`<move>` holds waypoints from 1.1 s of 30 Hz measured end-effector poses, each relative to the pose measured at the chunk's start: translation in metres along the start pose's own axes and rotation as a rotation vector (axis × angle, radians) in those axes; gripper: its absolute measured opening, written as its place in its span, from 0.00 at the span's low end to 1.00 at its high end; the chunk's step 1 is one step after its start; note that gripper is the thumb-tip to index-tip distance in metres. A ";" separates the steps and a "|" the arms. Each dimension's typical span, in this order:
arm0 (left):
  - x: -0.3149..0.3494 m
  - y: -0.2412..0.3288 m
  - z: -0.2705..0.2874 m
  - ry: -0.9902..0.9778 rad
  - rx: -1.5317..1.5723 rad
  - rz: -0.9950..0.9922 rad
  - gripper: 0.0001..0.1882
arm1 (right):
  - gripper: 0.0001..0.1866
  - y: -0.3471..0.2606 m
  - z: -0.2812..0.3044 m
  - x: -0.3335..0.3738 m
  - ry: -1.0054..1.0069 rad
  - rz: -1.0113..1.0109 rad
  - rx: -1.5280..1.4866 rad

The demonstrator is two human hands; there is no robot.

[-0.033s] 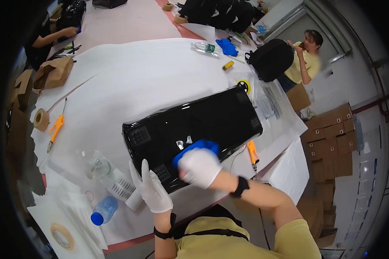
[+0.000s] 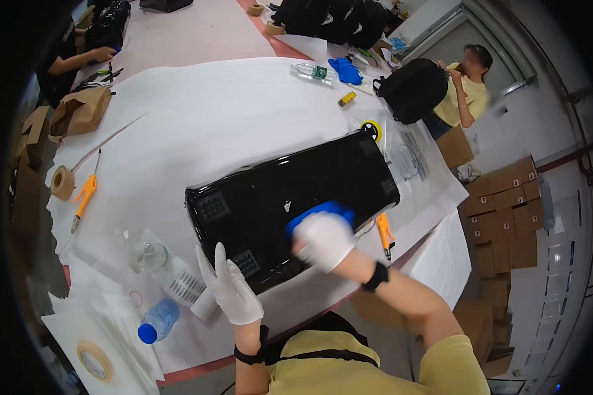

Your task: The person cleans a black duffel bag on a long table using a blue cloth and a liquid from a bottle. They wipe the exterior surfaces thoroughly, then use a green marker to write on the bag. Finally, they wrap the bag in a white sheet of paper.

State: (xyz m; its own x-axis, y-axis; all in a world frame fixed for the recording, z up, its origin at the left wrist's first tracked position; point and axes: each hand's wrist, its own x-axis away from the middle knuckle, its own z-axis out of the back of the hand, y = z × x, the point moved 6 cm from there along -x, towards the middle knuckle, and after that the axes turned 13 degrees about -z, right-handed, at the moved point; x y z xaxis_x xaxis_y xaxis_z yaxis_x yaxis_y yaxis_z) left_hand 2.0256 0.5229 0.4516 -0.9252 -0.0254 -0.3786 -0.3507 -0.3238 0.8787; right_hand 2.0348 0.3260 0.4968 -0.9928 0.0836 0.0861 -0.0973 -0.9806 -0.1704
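A long, glossy black bag or case lies slantwise across the white-covered table, textured dark patches at its corners. My right hand, in a white glove, is closed round a blue cloth and presses it on the shiny top, right of the middle. Motion slightly blurs the cloth and that hand. At the near left end, my left hand, also gloved, rests against the bag's edge with fingers stretched out and holding nothing. A small bright glint shows on the top beside the cloth.
Left of the bag are a blue-capped bottle, a spray bottle, an orange air blower gun and a tape roll. Another orange tool lies right. Beyond are a yellow-black wheel and a black backpack, handled by a co-worker.
My right hand has slid right with the blue cloth along the bag's top. The left hand stays in place, and the bright glints on the surface have shrunk.
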 end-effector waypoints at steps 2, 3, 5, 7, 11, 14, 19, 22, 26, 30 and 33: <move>0.003 -0.002 0.000 0.030 0.050 -0.023 0.21 | 0.07 0.095 0.022 0.000 0.243 -0.306 0.126; 0.003 0.003 -0.002 0.032 0.107 -0.022 0.21 | 0.08 0.144 0.037 0.012 0.412 -0.448 0.115; 0.000 0.007 -0.006 0.010 0.050 -0.047 0.21 | 0.08 0.173 0.037 0.022 0.434 -0.601 0.105; 0.002 0.005 -0.007 -0.011 -0.169 -0.099 0.22 | 0.08 0.108 0.023 0.007 0.295 -0.552 0.023; 0.003 0.003 -0.006 0.021 -0.274 -0.019 0.26 | 0.08 -0.026 0.000 0.006 0.019 -0.100 -0.125; 0.001 0.010 -0.008 -0.050 -0.356 -0.015 0.26 | 0.10 -0.016 -0.010 0.012 0.095 0.076 -0.162; 0.020 0.024 -0.006 0.025 -0.428 -0.096 0.25 | 0.08 0.197 0.044 -0.004 0.385 -0.690 0.104; 0.037 0.038 -0.011 0.050 -0.503 -0.250 0.24 | 0.11 0.239 0.049 -0.015 0.429 -0.949 -0.066; 0.025 0.017 -0.011 0.062 -0.355 -0.086 0.23 | 0.07 0.060 0.021 -0.031 0.158 -0.300 -0.098; 0.016 0.007 -0.004 0.044 -0.378 -0.150 0.24 | 0.08 0.016 0.027 -0.004 -0.164 -0.051 0.108; 0.021 0.019 -0.008 0.061 -0.371 -0.186 0.25 | 0.08 0.130 0.056 -0.021 0.113 -0.392 0.063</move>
State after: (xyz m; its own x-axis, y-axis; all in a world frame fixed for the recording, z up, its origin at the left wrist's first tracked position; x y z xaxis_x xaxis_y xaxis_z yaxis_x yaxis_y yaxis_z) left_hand 2.0006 0.5089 0.4585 -0.8368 0.0137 -0.5474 -0.4249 -0.6467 0.6334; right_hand 2.0464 0.1869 0.5273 -0.8834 0.4681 0.0237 -0.4683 -0.8795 -0.0851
